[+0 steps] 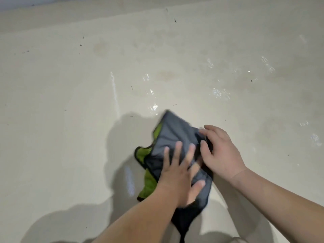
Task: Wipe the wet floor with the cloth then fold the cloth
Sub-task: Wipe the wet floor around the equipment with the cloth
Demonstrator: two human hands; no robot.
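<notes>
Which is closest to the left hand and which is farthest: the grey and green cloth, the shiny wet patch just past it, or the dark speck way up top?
1. Grey and green cloth: under the left hand.
2. Shiny wet patch: just beyond the cloth.
3. Dark speck: far end of floor.

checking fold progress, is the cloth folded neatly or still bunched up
Bunched. The cloth lies crumpled, green underside showing at its left edge.

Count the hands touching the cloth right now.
2. The left hand lies flat, fingers spread, on the grey and green microfibre cloth; the right hand grips the cloth's right edge, beside the left.
</notes>
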